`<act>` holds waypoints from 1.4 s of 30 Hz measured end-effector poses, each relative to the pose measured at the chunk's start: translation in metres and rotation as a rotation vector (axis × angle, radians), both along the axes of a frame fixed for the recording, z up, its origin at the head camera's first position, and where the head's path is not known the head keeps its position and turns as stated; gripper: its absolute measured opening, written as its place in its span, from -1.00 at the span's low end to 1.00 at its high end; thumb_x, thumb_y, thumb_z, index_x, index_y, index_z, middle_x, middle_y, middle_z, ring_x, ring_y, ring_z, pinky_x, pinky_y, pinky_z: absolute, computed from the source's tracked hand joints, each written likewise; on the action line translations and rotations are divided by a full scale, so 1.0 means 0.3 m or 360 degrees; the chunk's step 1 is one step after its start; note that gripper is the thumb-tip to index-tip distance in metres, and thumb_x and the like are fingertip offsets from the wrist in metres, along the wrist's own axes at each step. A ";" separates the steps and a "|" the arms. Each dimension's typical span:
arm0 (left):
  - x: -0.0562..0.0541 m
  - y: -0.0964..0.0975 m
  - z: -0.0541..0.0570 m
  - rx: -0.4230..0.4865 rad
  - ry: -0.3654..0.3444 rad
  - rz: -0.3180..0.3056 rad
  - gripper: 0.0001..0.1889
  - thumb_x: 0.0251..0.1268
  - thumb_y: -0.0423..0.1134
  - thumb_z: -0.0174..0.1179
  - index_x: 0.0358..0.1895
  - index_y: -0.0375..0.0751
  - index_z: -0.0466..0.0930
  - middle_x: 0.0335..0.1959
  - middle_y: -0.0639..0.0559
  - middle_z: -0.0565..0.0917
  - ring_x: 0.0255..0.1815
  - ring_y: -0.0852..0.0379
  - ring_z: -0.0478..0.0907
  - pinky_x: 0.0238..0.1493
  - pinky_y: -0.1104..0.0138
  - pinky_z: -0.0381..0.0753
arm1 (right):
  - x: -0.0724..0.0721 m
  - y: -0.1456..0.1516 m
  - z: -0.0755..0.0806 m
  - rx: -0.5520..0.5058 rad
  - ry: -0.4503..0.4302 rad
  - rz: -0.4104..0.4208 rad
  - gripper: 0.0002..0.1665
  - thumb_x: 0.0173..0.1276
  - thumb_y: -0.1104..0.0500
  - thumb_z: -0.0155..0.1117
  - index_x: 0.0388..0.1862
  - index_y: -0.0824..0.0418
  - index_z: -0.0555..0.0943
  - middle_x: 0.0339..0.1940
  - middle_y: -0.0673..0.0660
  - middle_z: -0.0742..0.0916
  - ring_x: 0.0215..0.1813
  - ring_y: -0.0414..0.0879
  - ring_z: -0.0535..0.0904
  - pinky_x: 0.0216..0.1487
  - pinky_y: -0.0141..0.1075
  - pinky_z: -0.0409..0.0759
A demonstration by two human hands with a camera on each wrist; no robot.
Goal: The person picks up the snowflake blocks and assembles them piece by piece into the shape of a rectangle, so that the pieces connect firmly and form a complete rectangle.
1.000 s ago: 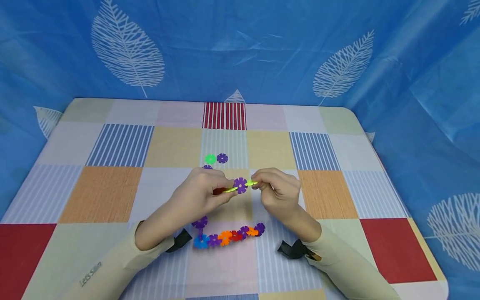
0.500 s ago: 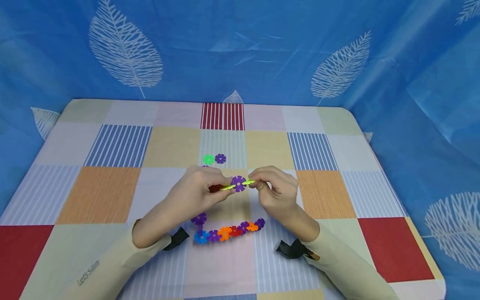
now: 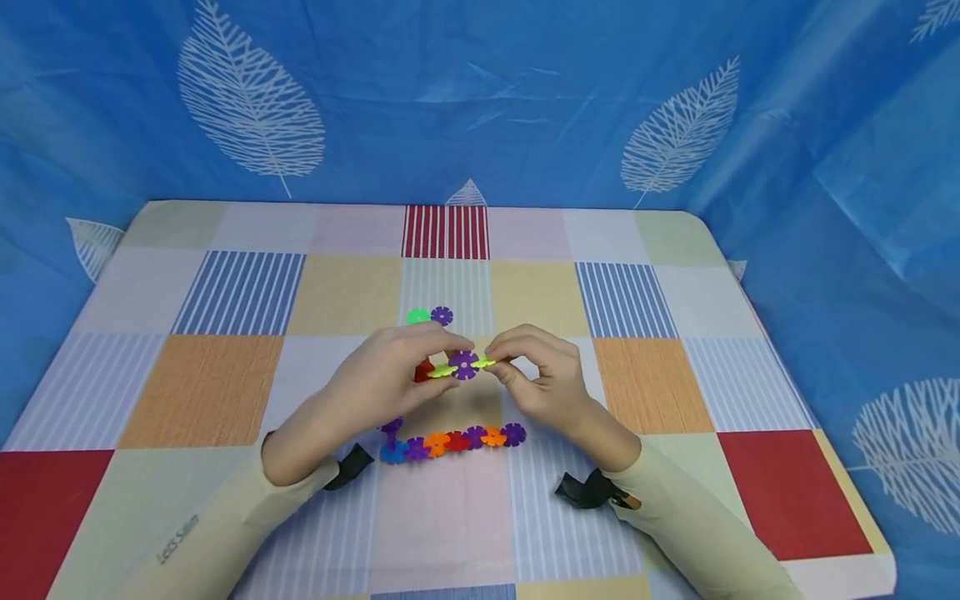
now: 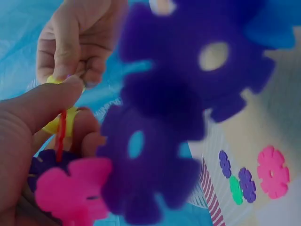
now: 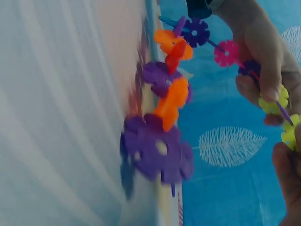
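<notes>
A purple flower-shaped notched disc (image 3: 464, 365) stands between my hands, joined to a yellow disc (image 3: 442, 372) on its left and another yellow disc (image 3: 483, 362) on its right. My left hand (image 3: 382, 371) pinches the left yellow disc; a red disc (image 3: 423, 370) shows within its grasp. With thumb and fingers, my right hand (image 3: 546, 377) pinches the right yellow disc. From the left hand trails a linked chain, with a pink disc (image 5: 226, 52) and purple ones. Its lower run, with an orange disc (image 3: 436, 445) and a blue disc (image 3: 393, 452), hangs nearer my body.
Beyond my hands, a green disc (image 3: 417, 317) and a purple disc (image 3: 442, 316) lie on the patchwork tablecloth (image 3: 540, 300). A loose pink disc (image 4: 273, 172) lies near them in the left wrist view. A blue leaf-print curtain (image 3: 465, 100) stands behind the table.
Both hands have moved slightly left, carrying the joined discs, and the right hand has come closer to the left. The chain's lower run has shifted up in the head view.
</notes>
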State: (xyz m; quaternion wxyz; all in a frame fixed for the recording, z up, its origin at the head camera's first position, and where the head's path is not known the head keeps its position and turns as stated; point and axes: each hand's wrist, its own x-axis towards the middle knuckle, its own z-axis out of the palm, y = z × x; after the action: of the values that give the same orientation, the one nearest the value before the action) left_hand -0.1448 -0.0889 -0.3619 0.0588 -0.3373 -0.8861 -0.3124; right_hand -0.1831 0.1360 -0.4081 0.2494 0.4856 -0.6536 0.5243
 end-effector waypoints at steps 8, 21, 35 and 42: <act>-0.015 -0.056 0.002 -0.0240 -0.0003 0.0041 -0.57 0.05 -0.26 0.49 0.06 -0.08 0.68 -0.10 0.11 0.71 -0.28 0.24 0.61 -0.25 0.35 0.63 | -0.053 0.017 -0.020 0.0225 -0.0250 0.0111 -0.93 0.27 0.35 0.30 -0.26 0.31 0.65 -0.22 0.18 0.71 -0.26 -0.08 0.63 -0.27 -0.30 0.65; -0.027 -0.116 0.018 -0.0358 -0.0275 0.0056 -0.53 0.07 -0.31 0.47 0.12 -0.09 0.65 -0.18 0.13 0.68 -0.32 0.20 0.53 -0.22 0.30 0.60 | -0.193 -0.076 -0.021 0.1476 -0.0405 -0.0289 -0.74 0.39 0.24 0.21 0.02 0.20 0.66 -0.04 0.06 0.67 0.06 -0.06 0.55 0.16 -0.20 0.47; -0.051 -0.107 0.025 -0.0360 -0.0275 0.0041 -0.53 0.09 -0.30 0.45 0.13 -0.10 0.64 -0.12 0.09 0.68 -0.31 0.16 0.50 -0.26 0.33 0.55 | -0.226 -0.146 -0.035 0.1786 -0.0431 -0.0440 -0.70 0.39 0.17 0.25 0.07 0.20 0.61 -0.08 0.13 0.56 -0.07 -0.04 0.44 0.02 -0.22 0.47; -0.051 -0.106 0.016 -0.0350 -0.0402 -0.0005 -0.55 0.20 -0.32 0.37 0.19 -0.20 0.58 -0.10 0.05 0.66 -0.39 0.18 0.47 -0.26 0.31 0.57 | -0.204 -0.106 -0.049 0.1777 -0.0544 -0.0462 -0.69 0.34 0.14 0.28 -0.01 0.26 0.57 -0.16 0.10 0.56 -0.15 -0.08 0.48 -0.04 -0.25 0.51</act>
State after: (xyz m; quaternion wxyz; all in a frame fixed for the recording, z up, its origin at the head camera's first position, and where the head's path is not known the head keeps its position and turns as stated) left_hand -0.1601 -0.1206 -0.3570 -0.0907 -0.3011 -0.9148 -0.2535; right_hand -0.2444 0.1043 -0.4227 -0.0830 0.3578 -0.9205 0.1329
